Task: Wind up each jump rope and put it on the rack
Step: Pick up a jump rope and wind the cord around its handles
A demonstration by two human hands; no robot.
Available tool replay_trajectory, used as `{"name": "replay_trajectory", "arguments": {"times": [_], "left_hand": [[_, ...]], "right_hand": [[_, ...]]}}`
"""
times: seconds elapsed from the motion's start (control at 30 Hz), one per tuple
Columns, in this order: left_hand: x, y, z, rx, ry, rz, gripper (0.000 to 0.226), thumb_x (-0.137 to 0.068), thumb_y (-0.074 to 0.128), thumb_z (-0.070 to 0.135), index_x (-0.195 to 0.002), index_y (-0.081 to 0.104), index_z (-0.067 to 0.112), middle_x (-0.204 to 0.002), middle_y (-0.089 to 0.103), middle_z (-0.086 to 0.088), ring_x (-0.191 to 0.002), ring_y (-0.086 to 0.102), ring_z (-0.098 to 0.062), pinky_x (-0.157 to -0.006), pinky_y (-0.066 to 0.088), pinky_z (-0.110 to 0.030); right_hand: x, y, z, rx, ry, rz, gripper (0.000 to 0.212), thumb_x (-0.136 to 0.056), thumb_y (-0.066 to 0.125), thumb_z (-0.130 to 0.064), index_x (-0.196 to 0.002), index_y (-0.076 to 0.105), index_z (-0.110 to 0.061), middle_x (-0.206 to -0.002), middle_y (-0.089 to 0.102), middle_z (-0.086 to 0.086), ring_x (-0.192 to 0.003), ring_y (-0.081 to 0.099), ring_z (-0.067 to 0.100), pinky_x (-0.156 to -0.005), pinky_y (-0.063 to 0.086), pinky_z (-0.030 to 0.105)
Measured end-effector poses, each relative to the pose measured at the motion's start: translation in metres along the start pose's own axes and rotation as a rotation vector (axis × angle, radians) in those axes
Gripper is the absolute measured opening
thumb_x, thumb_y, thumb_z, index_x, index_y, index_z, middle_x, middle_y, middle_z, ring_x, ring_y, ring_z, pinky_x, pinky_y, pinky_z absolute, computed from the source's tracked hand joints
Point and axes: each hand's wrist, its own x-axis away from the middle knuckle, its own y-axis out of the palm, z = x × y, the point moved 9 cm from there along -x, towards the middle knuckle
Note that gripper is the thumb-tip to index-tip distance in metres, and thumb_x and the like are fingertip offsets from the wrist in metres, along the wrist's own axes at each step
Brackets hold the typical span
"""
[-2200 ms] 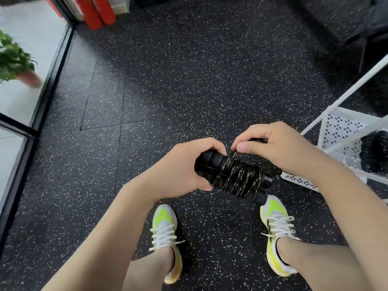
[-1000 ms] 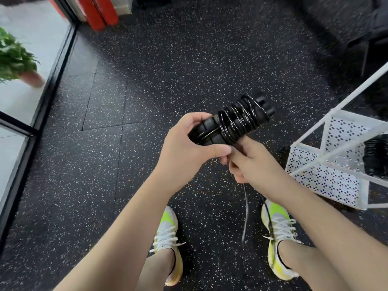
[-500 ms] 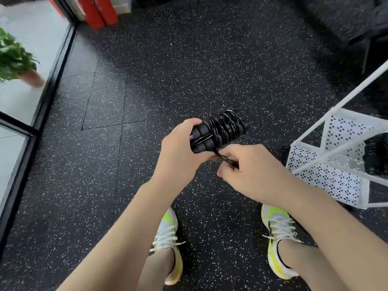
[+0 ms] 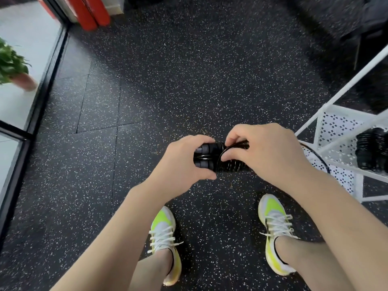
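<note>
Blk rope [image 4: 212,157], wht dotted rack [image 4: 336,127]

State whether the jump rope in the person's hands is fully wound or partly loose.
Partly loose: a thin loop trails beyond the right hand from the jump rope.

Black rubber floor [image 4: 168,85] with white speckles, laid in tiles with visible seams. On the left, a dark-framed glass wall [image 4: 45,85] lets in daylight, with a pale floor behind it and a potted green plant [image 4: 12,68] in a pinkish pot; red cylinders [image 4: 92,11] stand at the top left by the frame. A dark chair [image 4: 369,24] sits blurred at the top right.
</note>
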Motion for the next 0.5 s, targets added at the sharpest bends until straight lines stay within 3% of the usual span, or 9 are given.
{"name": "replay_trajectory", "arguments": {"times": [0.07,0.17,0.3,0.37,0.4,0.47,0.5], "left_hand": [[0.002,0.005,0.003,0.031,0.01,-0.05,0.071,-0.062,0.096,0.027,-0.124,0.064,0.043,-0.109,0.064,0.018,-0.102,0.058,0.002,-0.088,0.046,-0.016],[0.006,0.005,0.007,0.073,0.025,-0.092,0.071,-0.062,0.097,0.022,-0.122,0.066,0.042,-0.105,0.067,0.022,-0.1,0.06,0.007,-0.083,0.043,-0.005],[0.013,0.002,0.014,0.216,0.018,-0.173,0.068,-0.063,0.096,0.009,-0.118,0.069,0.037,-0.1,0.072,0.023,-0.094,0.066,0.008,-0.08,0.046,-0.004],[0.015,0.002,0.018,0.274,0.019,-0.215,0.07,-0.062,0.096,0.009,-0.118,0.069,0.04,-0.102,0.074,0.02,-0.097,0.068,0.002,-0.087,0.052,-0.014],[0.016,0.001,0.021,0.307,0.026,-0.225,0.07,-0.061,0.097,0.01,-0.117,0.069,0.042,-0.105,0.074,0.017,-0.101,0.069,-0.003,-0.094,0.055,-0.026],[0.017,-0.003,0.027,0.384,0.051,-0.231,0.071,-0.06,0.097,0.009,-0.117,0.069,0.041,-0.111,0.074,0.01,-0.108,0.07,-0.014,-0.1,0.055,-0.044],[0.017,-0.006,0.029,0.425,0.062,-0.226,0.072,-0.06,0.097,0.006,-0.118,0.07,0.038,-0.112,0.074,0.009,-0.108,0.07,-0.016,-0.101,0.055,-0.045]], "right_hand": [[-0.003,-0.001,0.005,0.02,0.011,0.022,0.026,-0.072,0.076,-0.064,-0.088,0.067,-0.045,-0.078,0.056,-0.018,-0.083,0.051,0.012,-0.062,0.031,0.028],[-0.006,0.001,0.013,-0.052,0.016,0.005,0.026,-0.067,0.076,-0.063,-0.087,0.071,-0.047,-0.083,0.054,-0.015,-0.09,0.053,0.019,-0.069,0.036,0.03],[-0.008,0.001,0.022,-0.34,0.043,-0.093,0.01,-0.075,0.082,-0.043,-0.082,0.076,-0.042,-0.08,0.068,-0.019,-0.084,0.06,0.0,-0.073,0.042,0.027],[-0.008,0.002,0.024,-0.465,0.034,-0.176,0.008,-0.078,0.083,-0.033,-0.082,0.078,-0.038,-0.077,0.072,-0.02,-0.076,0.064,0.0,-0.073,0.045,0.028],[-0.008,0.002,0.023,-0.516,0.025,-0.212,0.007,-0.079,0.082,-0.031,-0.083,0.079,-0.035,-0.078,0.073,-0.016,-0.073,0.066,0.003,-0.076,0.049,0.031],[-0.009,0.001,0.022,-0.604,-0.011,-0.245,0.007,-0.079,0.079,-0.032,-0.086,0.08,-0.032,-0.081,0.076,-0.008,-0.078,0.071,0.014,-0.082,0.056,0.032],[-0.01,0.001,0.023,-0.648,-0.015,-0.249,0.011,-0.078,0.077,-0.034,-0.087,0.081,-0.031,-0.083,0.077,-0.005,-0.078,0.072,0.014,-0.081,0.057,0.029]]}}
